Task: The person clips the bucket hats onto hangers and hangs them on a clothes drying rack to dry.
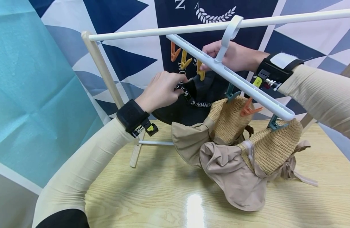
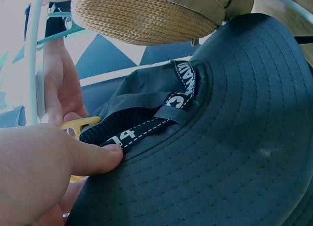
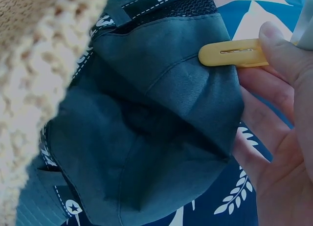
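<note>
My left hand (image 1: 163, 90) pinches a dark wide-brimmed hat (image 1: 170, 115) where its lettered band meets the brim; the thumb lies on the band in the left wrist view. Behind a pale blue clip hanger (image 1: 249, 82), my right hand (image 1: 237, 57) pinches a yellow clip (image 3: 230, 53) between thumb and fingers. That clip's end overlaps the edge of the hat's crown (image 3: 161, 108) in the right wrist view. Two straw hats with beige cloth brims hang from other clips, one nearer (image 1: 273, 145) and one farther (image 1: 230, 122).
The hanger hooks over a white rail (image 1: 163, 31) on a wooden-ended stand (image 1: 102, 66). An orange clip (image 1: 175, 52) and another yellow clip (image 1: 185, 60) dangle at its far end. Below is a wood-grain table (image 1: 140, 196); a patterned cloth (image 1: 129, 19) hangs behind.
</note>
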### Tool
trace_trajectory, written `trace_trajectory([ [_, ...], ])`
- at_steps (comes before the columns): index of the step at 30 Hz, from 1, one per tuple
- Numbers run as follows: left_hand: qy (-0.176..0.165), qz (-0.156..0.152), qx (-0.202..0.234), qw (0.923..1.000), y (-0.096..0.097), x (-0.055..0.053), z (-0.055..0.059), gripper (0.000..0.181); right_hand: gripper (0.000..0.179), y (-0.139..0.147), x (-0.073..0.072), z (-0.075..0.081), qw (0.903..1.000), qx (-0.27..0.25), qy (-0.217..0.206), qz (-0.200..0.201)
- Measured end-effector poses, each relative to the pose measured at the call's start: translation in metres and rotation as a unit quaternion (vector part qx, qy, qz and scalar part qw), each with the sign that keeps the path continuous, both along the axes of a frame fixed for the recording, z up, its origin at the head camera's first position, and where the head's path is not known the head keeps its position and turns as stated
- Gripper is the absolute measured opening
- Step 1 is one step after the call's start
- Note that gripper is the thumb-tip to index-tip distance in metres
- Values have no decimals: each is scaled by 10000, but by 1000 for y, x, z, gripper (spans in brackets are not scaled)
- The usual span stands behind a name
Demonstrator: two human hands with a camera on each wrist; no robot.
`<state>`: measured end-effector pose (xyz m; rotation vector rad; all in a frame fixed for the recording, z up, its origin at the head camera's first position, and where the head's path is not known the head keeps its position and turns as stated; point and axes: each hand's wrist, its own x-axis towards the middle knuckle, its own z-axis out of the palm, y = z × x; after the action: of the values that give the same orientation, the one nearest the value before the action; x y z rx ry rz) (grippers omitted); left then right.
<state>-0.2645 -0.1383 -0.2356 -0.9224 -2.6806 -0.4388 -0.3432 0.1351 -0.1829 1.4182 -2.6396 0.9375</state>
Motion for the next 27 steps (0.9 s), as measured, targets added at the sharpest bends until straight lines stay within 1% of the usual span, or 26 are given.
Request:
trace_trajectory([
  [3, -17, 14, 14, 10000, 0, 0, -1, 32, 7, 0, 0, 0, 9999, 52, 97, 4],
  [9, -26, 26, 50, 10000, -2, 1, -1, 32, 5, 0, 0, -1, 9999, 99, 115, -17],
  [17, 31, 16, 16, 10000, -2, 0, -3, 32, 10, 1, -1, 1, 9987, 315, -33, -397],
  [27, 88, -35, -18, 10000, -1, -2, -5, 32, 15, 3, 1, 3, 9975, 366, -187, -582],
])
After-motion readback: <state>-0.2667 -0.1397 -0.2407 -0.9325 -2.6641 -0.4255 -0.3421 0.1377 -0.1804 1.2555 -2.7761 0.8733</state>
